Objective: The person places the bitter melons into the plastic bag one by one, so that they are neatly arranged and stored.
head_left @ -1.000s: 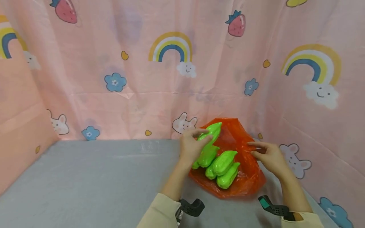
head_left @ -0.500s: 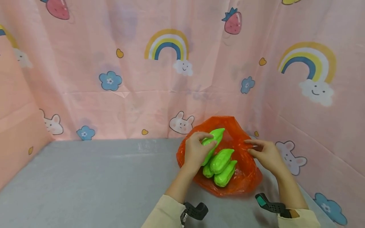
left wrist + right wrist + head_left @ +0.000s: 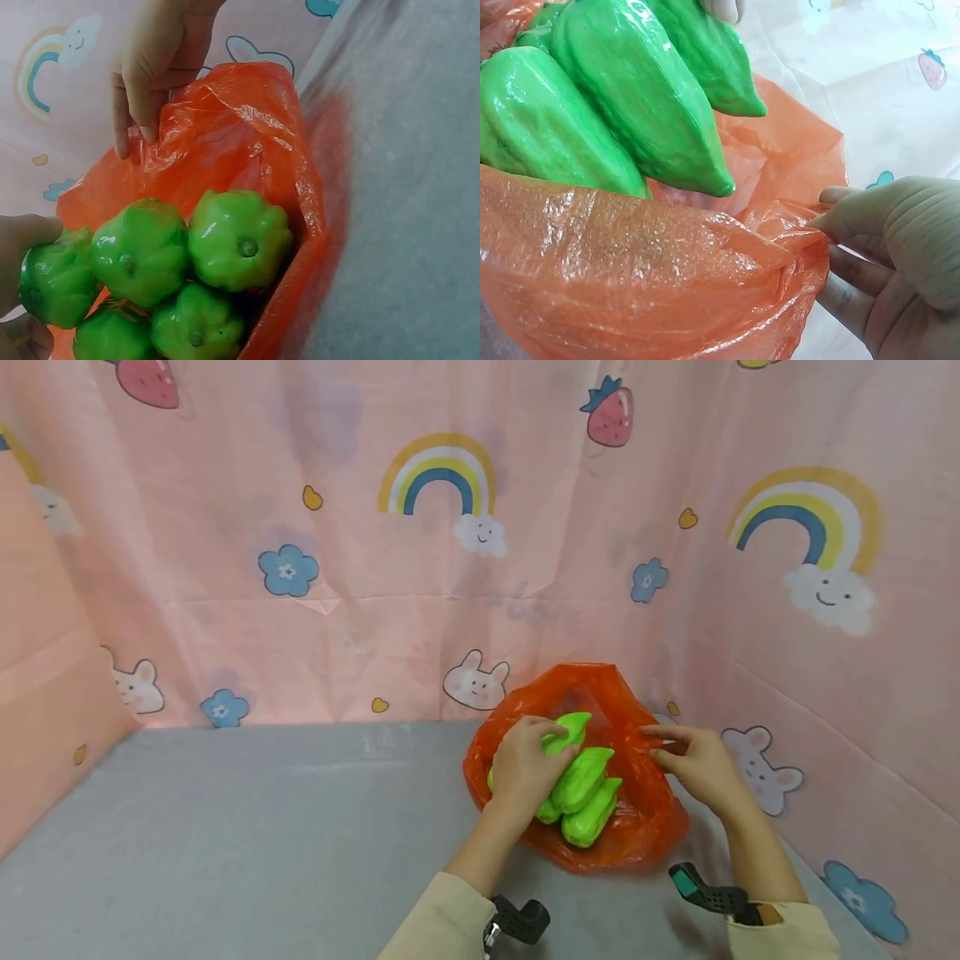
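An orange-red plastic bag (image 3: 645,843) sits on the table with its mouth spread open. Several glossy green peppers (image 3: 588,817) lie in a heap inside it. My left hand (image 3: 525,767) reaches over the bag's left side and grips one pepper (image 3: 60,279) between thumb and fingers, beside the heap; its pointed tip shows past the fingers in the head view. At the bag's right rim, my right hand (image 3: 697,768) pinches the gathered plastic (image 3: 802,232) between thumb and fingers. The left wrist view shows the stem ends of the peppers close up.
The grey tabletop (image 3: 247,827) stretches away to the left of the bag. A pink printed cloth (image 3: 360,635) hangs behind the table and along both sides. The bag stands close to the back and right cloth.
My left hand has lowered its pepper toward the heap, moving slightly right. The bag's left rim now shows left of that hand. My right hand keeps its hold on the right rim.
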The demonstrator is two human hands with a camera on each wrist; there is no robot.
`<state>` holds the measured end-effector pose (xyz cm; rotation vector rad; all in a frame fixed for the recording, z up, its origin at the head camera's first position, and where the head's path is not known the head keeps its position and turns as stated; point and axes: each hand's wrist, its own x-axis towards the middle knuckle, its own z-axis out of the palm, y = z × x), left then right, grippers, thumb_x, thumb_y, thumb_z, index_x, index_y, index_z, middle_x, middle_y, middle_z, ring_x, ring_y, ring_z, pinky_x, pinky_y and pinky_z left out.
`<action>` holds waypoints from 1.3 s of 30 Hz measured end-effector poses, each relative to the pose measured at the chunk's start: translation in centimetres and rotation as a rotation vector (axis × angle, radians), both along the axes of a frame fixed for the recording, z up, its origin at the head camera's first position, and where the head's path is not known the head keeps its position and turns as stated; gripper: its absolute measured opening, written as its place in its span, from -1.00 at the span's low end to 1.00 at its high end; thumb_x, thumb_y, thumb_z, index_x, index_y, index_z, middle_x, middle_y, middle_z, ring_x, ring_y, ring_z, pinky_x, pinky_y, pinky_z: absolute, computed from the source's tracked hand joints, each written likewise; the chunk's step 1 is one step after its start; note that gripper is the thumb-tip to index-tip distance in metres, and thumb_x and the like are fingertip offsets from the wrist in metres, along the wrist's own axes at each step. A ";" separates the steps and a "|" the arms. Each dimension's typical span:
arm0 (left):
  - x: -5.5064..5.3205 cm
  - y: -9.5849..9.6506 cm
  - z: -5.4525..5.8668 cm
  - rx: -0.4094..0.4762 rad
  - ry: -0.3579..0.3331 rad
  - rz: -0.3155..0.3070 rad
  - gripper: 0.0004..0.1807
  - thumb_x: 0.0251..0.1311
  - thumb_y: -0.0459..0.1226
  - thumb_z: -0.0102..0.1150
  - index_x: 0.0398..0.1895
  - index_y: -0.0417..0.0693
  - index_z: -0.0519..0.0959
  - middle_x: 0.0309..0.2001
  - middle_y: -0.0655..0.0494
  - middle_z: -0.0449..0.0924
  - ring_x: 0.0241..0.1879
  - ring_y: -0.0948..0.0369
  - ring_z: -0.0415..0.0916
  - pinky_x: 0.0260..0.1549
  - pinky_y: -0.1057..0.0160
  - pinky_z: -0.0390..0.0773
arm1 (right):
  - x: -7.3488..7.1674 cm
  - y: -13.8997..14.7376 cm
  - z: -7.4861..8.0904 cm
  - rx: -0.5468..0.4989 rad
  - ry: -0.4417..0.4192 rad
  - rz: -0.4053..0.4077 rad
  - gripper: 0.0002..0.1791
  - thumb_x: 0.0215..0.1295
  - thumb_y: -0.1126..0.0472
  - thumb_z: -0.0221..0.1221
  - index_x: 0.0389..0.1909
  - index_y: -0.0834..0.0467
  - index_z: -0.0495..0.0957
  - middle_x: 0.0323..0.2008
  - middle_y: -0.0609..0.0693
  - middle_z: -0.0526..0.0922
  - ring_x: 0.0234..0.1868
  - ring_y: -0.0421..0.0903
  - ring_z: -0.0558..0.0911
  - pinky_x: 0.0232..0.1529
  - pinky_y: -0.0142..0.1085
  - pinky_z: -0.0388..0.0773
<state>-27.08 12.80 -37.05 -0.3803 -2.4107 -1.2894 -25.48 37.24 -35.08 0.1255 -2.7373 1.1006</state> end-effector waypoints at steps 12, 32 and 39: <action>-0.1 -0.1 -0.3 -0.126 0.029 0.037 -0.75 0.34 -0.10 0.18 -0.05 0.16 0.77 -0.01 0.23 0.73 -0.03 0.17 0.68 -0.24 0.16 0.65 | -0.4 -0.2 -0.1 0.000 0.020 0.006 -0.61 0.43 0.27 0.16 0.21 0.32 0.57 -0.03 0.33 0.73 -0.22 0.00 0.75 -0.26 -0.46 0.65; 0.1 -0.2 -0.6 -0.164 0.041 0.003 -0.79 0.27 -0.07 0.30 -0.12 0.15 0.79 -0.15 0.20 0.76 -0.18 0.18 0.68 -0.35 0.28 0.58 | -0.3 0.1 -0.1 -0.009 0.016 0.006 -0.61 0.42 0.30 0.15 0.21 0.33 0.57 -0.02 0.34 0.72 -0.24 -0.08 0.74 -0.31 -0.40 0.64; 0.2 -0.3 -0.5 -0.162 0.028 0.004 -0.79 0.29 -0.07 0.27 -0.13 0.16 0.79 -0.15 0.19 0.76 -0.21 0.15 0.69 -0.40 0.29 0.56 | -0.1 0.2 -0.2 -0.016 0.009 0.006 -0.61 0.41 0.31 0.14 0.22 0.31 0.57 0.04 0.34 0.70 -0.17 -0.02 0.75 -0.31 -0.39 0.64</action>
